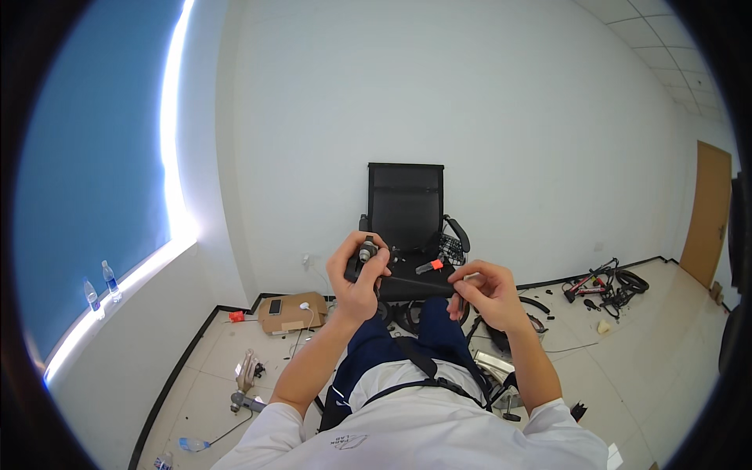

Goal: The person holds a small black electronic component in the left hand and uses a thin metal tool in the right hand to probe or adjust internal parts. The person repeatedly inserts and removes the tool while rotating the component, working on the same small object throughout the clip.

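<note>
Where the left hand [362,278] is: it is up over the seat [407,292], with its fingers curled around a small dark part [366,250].
Part: it sits in the left hand, above the seat. Its silver round end pokes out past the thumb, maybe so the person can see it well. The fingers hide the rest.
Right hand [483,294]: its thumb and finger are pinched together on what looks like a thin dark cord. Such a thin thing likely needs just the fingertips.
Cord [417,280]: it seems to run across between the two hands. Having them apart may help hold it straight. Its join with the part cannot be seen.
Chair [406,205]: it faces the person, so its seat can work like a little desk. A thing with a red end [430,267] lies there, easy to reach.
Cardboard [291,323]: it lies on the floor at the left, with a phone [275,307] on top, perhaps to keep it off the tiles.
Bike parts [615,287]: they lie in a heap on the floor, far to the right, maybe to be out of the way.
Bottles [110,280]: two stand on the sill, well away from the hands.
</note>
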Action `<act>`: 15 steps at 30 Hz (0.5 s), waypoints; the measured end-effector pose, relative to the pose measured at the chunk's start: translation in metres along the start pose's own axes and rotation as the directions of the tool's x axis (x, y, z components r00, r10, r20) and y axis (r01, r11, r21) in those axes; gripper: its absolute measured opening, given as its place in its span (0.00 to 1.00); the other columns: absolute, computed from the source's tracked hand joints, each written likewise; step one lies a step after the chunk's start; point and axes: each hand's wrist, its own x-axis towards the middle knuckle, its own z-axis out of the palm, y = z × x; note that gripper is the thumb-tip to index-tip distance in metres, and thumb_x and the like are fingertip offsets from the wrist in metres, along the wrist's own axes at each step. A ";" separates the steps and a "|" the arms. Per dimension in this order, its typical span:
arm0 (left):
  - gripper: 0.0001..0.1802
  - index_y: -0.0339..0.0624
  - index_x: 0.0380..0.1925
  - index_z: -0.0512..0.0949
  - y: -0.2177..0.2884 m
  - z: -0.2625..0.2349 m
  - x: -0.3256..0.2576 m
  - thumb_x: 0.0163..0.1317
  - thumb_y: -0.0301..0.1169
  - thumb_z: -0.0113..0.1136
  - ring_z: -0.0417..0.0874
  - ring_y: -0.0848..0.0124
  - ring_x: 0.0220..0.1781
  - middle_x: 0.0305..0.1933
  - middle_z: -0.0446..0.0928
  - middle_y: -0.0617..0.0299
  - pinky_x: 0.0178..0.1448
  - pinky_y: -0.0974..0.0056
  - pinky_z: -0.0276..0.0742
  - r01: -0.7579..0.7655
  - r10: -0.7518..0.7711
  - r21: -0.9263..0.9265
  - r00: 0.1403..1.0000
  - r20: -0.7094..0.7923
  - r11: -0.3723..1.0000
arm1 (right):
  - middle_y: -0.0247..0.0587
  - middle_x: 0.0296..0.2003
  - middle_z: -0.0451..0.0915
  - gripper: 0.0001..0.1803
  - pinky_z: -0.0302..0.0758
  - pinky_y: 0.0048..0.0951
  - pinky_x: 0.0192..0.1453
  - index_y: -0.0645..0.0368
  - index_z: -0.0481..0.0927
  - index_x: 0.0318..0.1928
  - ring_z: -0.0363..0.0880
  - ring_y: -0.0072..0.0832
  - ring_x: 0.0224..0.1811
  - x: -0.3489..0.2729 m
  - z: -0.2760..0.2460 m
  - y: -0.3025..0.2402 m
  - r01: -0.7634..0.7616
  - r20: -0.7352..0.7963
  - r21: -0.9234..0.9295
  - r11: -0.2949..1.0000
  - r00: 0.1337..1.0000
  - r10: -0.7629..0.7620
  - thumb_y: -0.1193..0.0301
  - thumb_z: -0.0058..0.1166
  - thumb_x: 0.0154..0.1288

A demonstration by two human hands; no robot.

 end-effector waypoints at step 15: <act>0.08 0.34 0.30 0.76 -0.006 -0.005 0.005 0.60 0.29 0.56 0.74 0.78 0.18 0.20 0.71 0.65 0.18 0.74 0.64 0.179 -0.175 -0.128 0.984 0.046 0.975 | 0.49 0.32 0.85 0.09 0.84 0.32 0.42 0.72 0.81 0.44 0.87 0.35 0.36 -0.007 0.001 -0.002 0.188 0.089 -0.238 0.953 0.981 -0.172 0.81 0.52 0.65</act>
